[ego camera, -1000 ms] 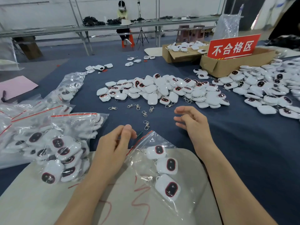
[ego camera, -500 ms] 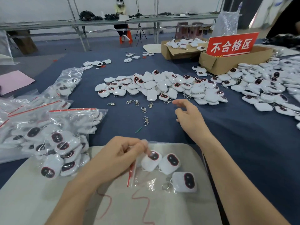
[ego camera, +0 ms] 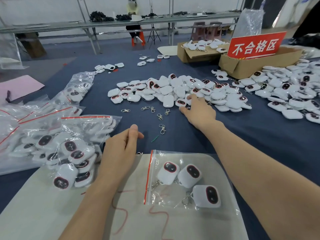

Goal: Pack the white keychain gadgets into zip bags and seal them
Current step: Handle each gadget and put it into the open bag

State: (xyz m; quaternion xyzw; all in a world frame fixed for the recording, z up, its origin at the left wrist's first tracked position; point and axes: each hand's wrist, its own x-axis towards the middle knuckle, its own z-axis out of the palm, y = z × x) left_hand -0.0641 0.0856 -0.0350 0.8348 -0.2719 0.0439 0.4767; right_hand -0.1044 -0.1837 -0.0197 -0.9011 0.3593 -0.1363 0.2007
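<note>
Keychain gadgets (ego camera: 180, 90) heaped on blue tablecloth (ego camera: 259, 129), metal shelving (ego camera: 52, 26) behind.

1 cam only, head-worn, wide-angle, looking fwd & down over both forearms. Left hand (ego camera: 121, 148) & right hand (ego camera: 199, 111) sit mid-frame, close to the lens. The zip bag (ego camera: 169, 198) lies nearer the cam than the fingers, btm centre. Beyond the right fingertips (ego camera: 190, 97): gadget pile (ego camera: 181, 89), then cardboard box (ego camera: 251, 66) w/ red sign (ego camera: 254, 46), then benches (ego camera: 121, 23) far off along the top edge. Filled bags (ego camera: 90, 123) lie left of the left fingers. Straight lines bow twd the frame edges.
</note>
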